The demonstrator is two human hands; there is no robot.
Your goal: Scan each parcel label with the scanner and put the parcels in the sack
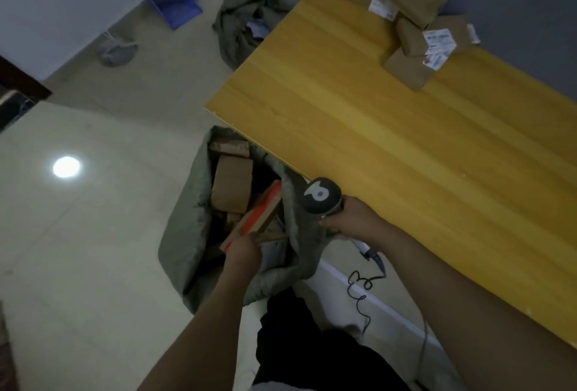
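Left grip [245,250] clenched on 1 flat parcel [256,215] with a red stripe, held tilted over the open mouth of the grey sack [187,225] on the floor. Other parcels lie inside the sack. Right grip [349,222] grasps the scanner [321,200] beside the bench [374,140] edge. Remaining labelled parcels [415,25] are stacked at the bench's far corner.

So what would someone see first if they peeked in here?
Probably the big yellow table, with a pile of brown parcels at its far corner. Next, the grey sack on the floor beside it, where the left hand holds a red-striped parcel over the opening and the right hand grips the scanner.
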